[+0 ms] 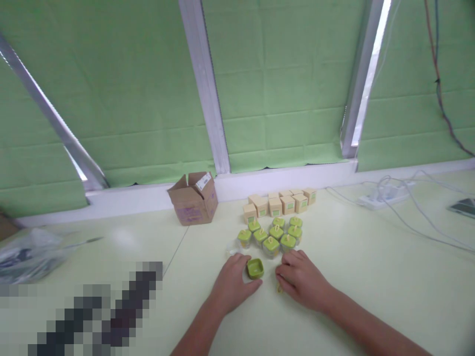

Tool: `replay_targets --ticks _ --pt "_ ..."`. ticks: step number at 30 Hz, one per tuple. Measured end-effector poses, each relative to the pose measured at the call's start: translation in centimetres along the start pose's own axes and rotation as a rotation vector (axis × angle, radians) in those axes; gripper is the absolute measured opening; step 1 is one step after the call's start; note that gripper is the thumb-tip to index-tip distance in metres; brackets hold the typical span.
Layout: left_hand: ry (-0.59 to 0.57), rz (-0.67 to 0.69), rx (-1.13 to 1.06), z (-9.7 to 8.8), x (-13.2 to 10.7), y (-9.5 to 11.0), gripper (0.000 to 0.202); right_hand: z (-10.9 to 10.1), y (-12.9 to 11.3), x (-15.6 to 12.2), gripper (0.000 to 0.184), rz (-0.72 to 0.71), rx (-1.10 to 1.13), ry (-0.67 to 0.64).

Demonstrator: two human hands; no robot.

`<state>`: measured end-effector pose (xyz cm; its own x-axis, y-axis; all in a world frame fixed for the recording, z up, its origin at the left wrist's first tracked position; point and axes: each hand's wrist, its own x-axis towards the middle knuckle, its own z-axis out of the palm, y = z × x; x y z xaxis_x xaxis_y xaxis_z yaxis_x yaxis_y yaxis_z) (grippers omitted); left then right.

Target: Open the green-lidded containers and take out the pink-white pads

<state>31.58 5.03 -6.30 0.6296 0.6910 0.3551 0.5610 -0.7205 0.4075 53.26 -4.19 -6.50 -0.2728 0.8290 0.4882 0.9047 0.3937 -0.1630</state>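
Note:
A green square lid (255, 268) lies on the pale table (371, 277), its hollow side up. My left hand (232, 284) rests beside it with thumb and fingers touching its left edge. My right hand (300, 279) lies just right of the lid, fingers curled over a small yellowish piece (278, 288) on the table. Right behind my hands stand several small clear jars with green lids (274, 236). Behind those is a row of several small tan boxes (282, 202).
An open brown cardboard box (193, 199) sits at the back by the white sill. A white power strip (384, 197) with cables lies at the right, a phone (463, 206) at the far right. A clear plastic bag (29, 252) lies at the left.

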Motion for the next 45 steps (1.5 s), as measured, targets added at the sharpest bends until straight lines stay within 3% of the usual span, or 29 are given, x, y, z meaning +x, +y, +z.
replay_targets --ticks 7,15,20,33,45 --pt "0.060 0.053 -0.008 -0.1 0.1 0.7 0.043 -0.3 1.5 0.0 0.019 0.083 0.112 0.094" --pt "0.032 0.098 -0.037 -0.3 0.1 1.4 0.040 -0.3 4.9 -0.2 0.023 0.304 0.221 0.183" --pt "0.036 0.096 -0.054 -0.2 0.1 1.3 0.043 0.5 6.3 -0.3 0.036 0.425 0.198 0.144" --pt "0.053 0.103 -0.065 -0.1 0.1 1.6 0.044 2.2 6.6 0.3 0.041 0.488 0.131 0.120" --pt "0.067 0.123 -0.053 0.1 0.1 1.6 0.049 1.7 6.4 0.7 0.039 0.545 0.238 0.113"
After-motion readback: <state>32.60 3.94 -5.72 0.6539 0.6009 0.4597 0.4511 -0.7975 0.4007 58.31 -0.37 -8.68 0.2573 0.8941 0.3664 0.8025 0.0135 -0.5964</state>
